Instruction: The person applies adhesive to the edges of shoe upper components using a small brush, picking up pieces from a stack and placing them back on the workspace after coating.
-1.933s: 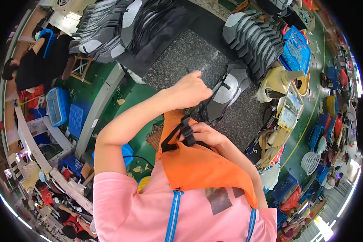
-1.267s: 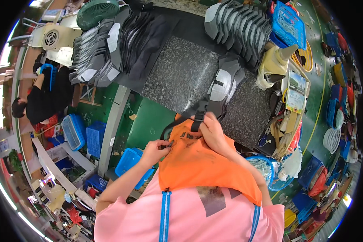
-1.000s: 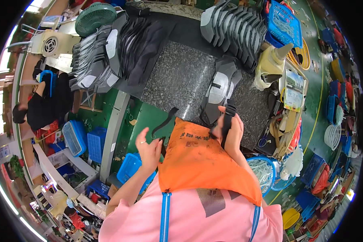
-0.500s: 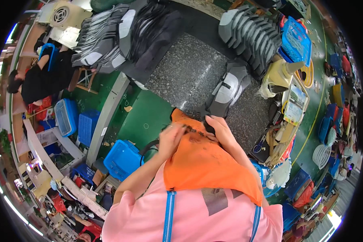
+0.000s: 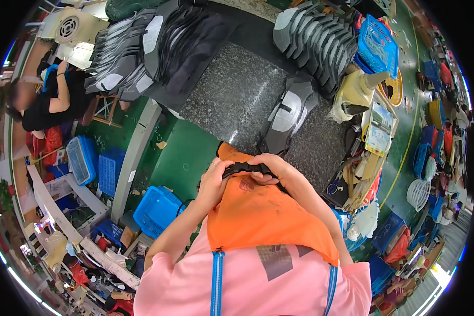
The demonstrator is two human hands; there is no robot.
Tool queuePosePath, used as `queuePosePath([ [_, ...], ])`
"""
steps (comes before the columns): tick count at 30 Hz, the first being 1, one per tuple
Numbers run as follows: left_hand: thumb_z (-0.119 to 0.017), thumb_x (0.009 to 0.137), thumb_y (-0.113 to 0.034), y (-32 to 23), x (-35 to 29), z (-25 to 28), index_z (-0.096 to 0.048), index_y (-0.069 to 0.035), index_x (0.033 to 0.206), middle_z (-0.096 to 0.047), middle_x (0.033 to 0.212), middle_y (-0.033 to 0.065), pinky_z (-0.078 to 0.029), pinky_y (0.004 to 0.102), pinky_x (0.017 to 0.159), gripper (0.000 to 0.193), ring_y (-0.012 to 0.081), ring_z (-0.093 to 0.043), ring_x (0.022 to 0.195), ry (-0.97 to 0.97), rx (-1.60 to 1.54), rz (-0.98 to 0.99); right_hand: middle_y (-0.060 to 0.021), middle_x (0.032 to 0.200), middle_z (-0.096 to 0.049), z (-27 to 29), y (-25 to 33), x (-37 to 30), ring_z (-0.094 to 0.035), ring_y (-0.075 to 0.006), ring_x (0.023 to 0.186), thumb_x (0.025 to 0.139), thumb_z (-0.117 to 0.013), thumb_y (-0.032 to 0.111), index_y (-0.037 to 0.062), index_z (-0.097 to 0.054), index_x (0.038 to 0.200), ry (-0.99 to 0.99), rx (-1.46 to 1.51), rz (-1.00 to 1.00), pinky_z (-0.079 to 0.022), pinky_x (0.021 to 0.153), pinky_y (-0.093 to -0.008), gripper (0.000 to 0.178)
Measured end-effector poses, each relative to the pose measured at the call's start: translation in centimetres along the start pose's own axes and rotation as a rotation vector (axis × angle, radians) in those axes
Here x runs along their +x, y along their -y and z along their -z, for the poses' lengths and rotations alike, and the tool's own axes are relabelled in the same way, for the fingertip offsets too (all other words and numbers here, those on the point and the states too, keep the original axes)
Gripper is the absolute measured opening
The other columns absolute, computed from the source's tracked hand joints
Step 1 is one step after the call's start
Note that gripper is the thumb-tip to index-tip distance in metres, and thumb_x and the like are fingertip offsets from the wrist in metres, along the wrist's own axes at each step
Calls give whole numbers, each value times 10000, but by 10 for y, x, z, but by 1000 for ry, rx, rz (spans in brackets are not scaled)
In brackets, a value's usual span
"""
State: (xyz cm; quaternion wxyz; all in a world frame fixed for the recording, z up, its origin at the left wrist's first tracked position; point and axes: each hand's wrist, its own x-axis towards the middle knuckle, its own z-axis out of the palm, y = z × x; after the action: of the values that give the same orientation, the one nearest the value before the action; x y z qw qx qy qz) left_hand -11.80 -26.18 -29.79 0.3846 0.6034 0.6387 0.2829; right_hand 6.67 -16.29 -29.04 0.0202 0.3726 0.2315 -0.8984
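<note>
Black side-release buckle [image 5: 241, 167] lies over the upper part of the orange apron [image 5: 271, 218]; half a second ago the hands stood farther apart, and now it spans the gap between them, its halves seemingly joined; its long axis runs left to right, one end toward each hand; left hand [image 5: 213, 181] pinches the left end, right hand [image 5: 275, 165] curls around the right; beyond, a grey-and-black panel [image 5: 289, 113] rests on the speckled tabletop [image 5: 231, 100].
</note>
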Motion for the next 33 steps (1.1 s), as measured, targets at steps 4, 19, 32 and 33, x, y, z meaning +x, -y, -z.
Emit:
queuePosePath([
  [4, -528, 798, -42, -4, -1, 4, -447, -77, 1157, -494, 933, 147, -440, 413, 676, 370, 353, -534, 818, 64, 0, 12, -18, 414, -338, 6, -6, 3, -250, -95, 315, 844, -415, 247, 49, -447, 521, 29, 19, 23, -185, 319, -232, 380],
  [19, -482, 774, 94, 0, 1, 0, -343, -103, 1317, -440, 827, 38, -397, 234, 639, 595, 149, -461, 710, 148, -163, 23, -59, 449, -422, 12, -7, 24, -384, -126, 337, 847, -415, 245, 17, -495, 582, 105, -180, -76, -297, 341, -272, 358],
  [32, -585, 813, -93, 42, -28, -6, -435, -63, 1270, -554, 1052, 97, -409, 265, 848, 482, 184, -531, 963, 247, -709, 455, -178, 895, -597, -22, -14, 2, -580, -357, 863, 886, -399, 351, 110, -565, 1004, -278, -1192, 412, -457, 747, -446, 315],
  [33, -585, 813, -93, 40, -23, 0, -435, -63, 1270, -554, 1052, 97, -409, 265, 848, 482, 184, -531, 963, 280, -695, 433, -172, 955, -588, -13, -18, -9, -566, -347, 912, 890, -398, 384, 111, -562, 1015, -251, -1128, 512, -453, 759, -440, 342],
])
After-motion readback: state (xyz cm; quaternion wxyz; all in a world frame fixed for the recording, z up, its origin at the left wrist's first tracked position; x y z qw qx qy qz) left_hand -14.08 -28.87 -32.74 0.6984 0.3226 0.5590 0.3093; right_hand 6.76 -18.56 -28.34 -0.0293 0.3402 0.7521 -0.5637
